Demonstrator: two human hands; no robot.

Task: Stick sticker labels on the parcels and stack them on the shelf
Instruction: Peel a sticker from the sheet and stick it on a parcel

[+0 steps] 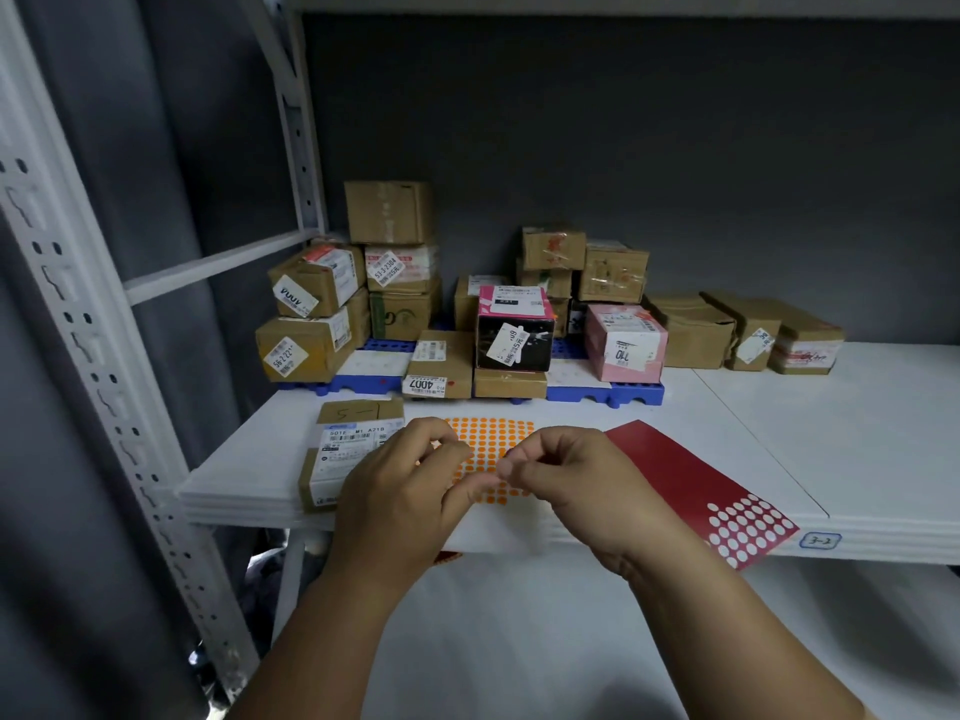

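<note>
Where hands (483, 478) meet, shelf edge (883, 543) near.

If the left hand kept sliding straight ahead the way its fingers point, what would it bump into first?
Probably nothing at once: the left hand points up and right across the orange dot sticker sheet lying flat. Beyond it, the cardboard box under the black box looks first, though depth is unclear.
</note>
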